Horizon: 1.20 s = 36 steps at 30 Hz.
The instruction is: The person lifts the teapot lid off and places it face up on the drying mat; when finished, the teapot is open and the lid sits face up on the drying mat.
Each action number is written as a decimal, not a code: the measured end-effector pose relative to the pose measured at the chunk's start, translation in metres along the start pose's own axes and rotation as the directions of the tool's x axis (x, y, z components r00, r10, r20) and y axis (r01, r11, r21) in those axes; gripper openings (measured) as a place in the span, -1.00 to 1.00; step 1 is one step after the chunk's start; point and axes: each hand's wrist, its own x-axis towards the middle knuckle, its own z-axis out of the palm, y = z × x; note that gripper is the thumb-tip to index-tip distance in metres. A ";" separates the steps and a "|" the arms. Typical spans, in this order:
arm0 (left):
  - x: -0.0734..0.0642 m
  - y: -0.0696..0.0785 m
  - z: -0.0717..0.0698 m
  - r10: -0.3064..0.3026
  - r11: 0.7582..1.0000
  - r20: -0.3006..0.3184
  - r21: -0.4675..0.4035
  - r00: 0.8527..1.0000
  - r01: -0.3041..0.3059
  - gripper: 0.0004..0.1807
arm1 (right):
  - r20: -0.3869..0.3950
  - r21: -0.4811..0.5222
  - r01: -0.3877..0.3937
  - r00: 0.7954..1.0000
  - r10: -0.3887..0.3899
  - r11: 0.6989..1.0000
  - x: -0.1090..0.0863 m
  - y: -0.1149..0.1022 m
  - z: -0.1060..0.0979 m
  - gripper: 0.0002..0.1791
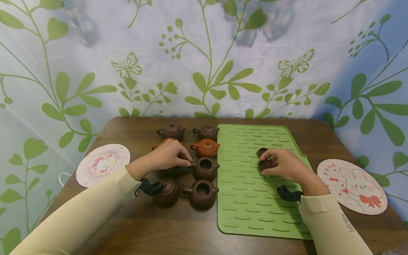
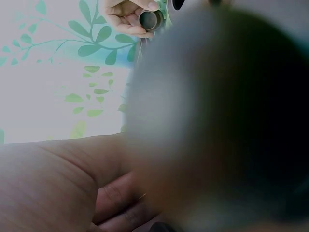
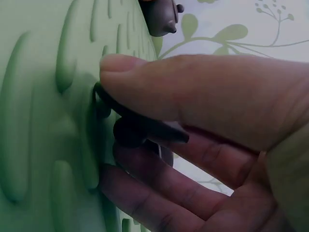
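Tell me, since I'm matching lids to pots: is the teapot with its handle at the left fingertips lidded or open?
Open: in the head view, the teapot shows a bare round mouth, no lid over it.

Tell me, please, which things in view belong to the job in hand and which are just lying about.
Likely in the job:
dark lids at the right grip
open teapots, one at the left grip
lidded teapots
green mat

Likely just lying about:
left round mat
rabbit mat
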 end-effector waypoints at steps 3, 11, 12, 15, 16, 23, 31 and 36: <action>0.000 0.000 0.000 0.004 1.000 0.000 0.000 1.000 -0.004 -0.93 | 0.004 -0.021 -0.009 1.000 0.009 1.000 0.000 0.001 0.001 -0.57; 0.000 0.001 0.000 -0.003 1.000 0.004 0.004 1.000 0.003 -0.93 | 0.006 -0.042 -0.037 0.999 0.038 0.998 -0.001 -0.001 0.000 -0.59; 0.000 0.001 0.000 -0.006 1.000 0.005 0.003 1.000 0.006 -0.93 | 0.007 -0.046 -0.043 0.999 0.043 0.998 -0.001 -0.002 0.000 -0.59; -0.001 0.002 -0.001 -0.009 1.000 0.008 -0.001 1.000 0.009 -0.93 | 0.014 -0.043 -0.062 0.998 0.062 0.997 -0.002 -0.005 -0.002 -0.59; 0.000 0.002 0.000 -0.010 1.000 0.007 0.000 1.000 0.010 -0.93 | 0.016 -0.043 -0.068 0.997 0.069 0.997 -0.002 -0.005 -0.002 -0.58; 0.000 0.002 0.000 -0.015 1.000 0.006 0.001 1.000 0.015 -0.93 | 0.011 -0.047 -0.077 0.997 0.078 0.996 -0.007 -0.008 -0.007 -0.53; 0.000 0.001 0.001 -0.001 1.000 0.004 -0.008 1.000 0.001 -0.94 | -0.013 -0.014 -0.068 0.998 0.067 0.998 -0.009 -0.007 -0.011 -0.55; 0.000 0.001 0.001 -0.001 1.000 0.003 -0.012 1.000 0.001 -0.94 | -0.028 -0.011 -0.066 0.997 0.066 0.998 -0.011 -0.005 -0.012 -0.55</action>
